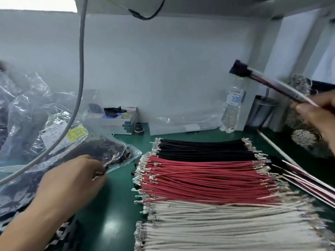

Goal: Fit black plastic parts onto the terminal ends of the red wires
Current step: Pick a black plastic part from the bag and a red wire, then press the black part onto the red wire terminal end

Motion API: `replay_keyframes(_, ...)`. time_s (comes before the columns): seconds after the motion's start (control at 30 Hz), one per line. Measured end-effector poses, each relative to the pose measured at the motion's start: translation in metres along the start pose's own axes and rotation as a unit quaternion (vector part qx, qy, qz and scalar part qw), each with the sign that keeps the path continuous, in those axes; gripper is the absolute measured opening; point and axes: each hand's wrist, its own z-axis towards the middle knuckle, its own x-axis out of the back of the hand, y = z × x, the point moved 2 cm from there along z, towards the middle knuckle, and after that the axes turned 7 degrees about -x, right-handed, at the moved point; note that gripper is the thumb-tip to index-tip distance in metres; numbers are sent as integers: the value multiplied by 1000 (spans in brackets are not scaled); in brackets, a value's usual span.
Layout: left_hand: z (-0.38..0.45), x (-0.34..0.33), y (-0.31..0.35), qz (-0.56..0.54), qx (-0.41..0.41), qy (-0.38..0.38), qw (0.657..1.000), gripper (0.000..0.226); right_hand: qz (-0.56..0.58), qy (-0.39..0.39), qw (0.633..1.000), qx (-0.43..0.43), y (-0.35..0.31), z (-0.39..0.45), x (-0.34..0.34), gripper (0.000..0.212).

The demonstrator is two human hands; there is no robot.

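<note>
Red wires [208, 178] with metal terminals lie in a flat row on the green mat, between black wires [203, 148] behind and white wires [226, 225] in front. My left hand [72, 180] reaches to the mouth of a clear bag of black plastic parts [101, 151], its fingertips pinching something small and shiny there. At the right edge, my right hand [317, 111] is raised and grips a wire bundle [275, 86]. A black plastic part [239, 68] sits on the bundle's far end, in the air.
More clear bags [27, 109] pile up at the left. A grey cable [79, 84] hangs across them. A small box [121, 120], a water bottle [232, 109] and a metal cup [261, 111] stand by the back wall. Finished wire bundles [308, 180] lie at the right.
</note>
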Motion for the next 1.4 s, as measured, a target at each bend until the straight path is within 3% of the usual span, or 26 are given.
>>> replay_keyframes(0.07, 5, -20, -24, 10, -8, -22, 1000, 30, -69, -51, 996, -18, 43, -6, 22, 11)
replay_keyframes(0.1, 8, -32, -36, 4, -15, -36, 999, 45, -111, -69, 991, -33, 72, -9, 32, 4)
replay_keyframes(0.2, 9, -64, -61, -32, -57, -66, 996, 81, -207, -134, 963, -112, 162, -20, 43, 35)
replay_keyframes(0.33, 16, -66, -57, -9, -50, -41, 998, 51, -265, -174, 939, -133, 254, -43, 25, 67)
replay_keyframes(0.4, 17, -49, -35, -12, -67, 26, 997, 33, -264, -174, 943, -104, 259, -51, 20, 59)
replay_keyframes(0.47, 15, -32, -9, -22, -69, 64, 995, 26, -261, -112, 956, -70, 233, -48, 19, 16)
replay_keyframes(0.6, 10, -17, 33, -60, -31, 97, 993, 39, -192, -99, 976, 13, 88, -26, -15, 16)
replay_keyframes(0.7, 5, -17, 47, -105, -14, 138, 985, 45, -63, -185, 976, 98, -8, -24, -74, 11)
replay_keyframes(0.8, 2, -18, 52, -116, -39, 177, 977, 45, -40, -276, 956, 96, -59, -19, -139, 13)
replay_keyframes(0.93, 2, -18, 53, -141, -46, 202, 968, 36, -68, -348, 931, 86, -67, -20, -198, 26)
replay_keyframes(1.0, 2, -17, 56, -159, -46, 194, 967, 35, -81, -357, 927, 81, -63, -20, -209, 21)
replay_keyframes(1.1, 1, -11, 62, -203, -33, 188, 961, 34, -74, -327, 938, 85, -59, -17, -209, 11)
replay_keyframes(1.23, -2, -3, 67, -235, 6, 196, 952, 32, -74, -275, 951, 120, -59, -9, -199, 13)
replay_keyframes(1.4, -2, -4, 65, -317, 75, 190, 926, 29, -73, -271, 948, 150, -66, 5, -182, 15)
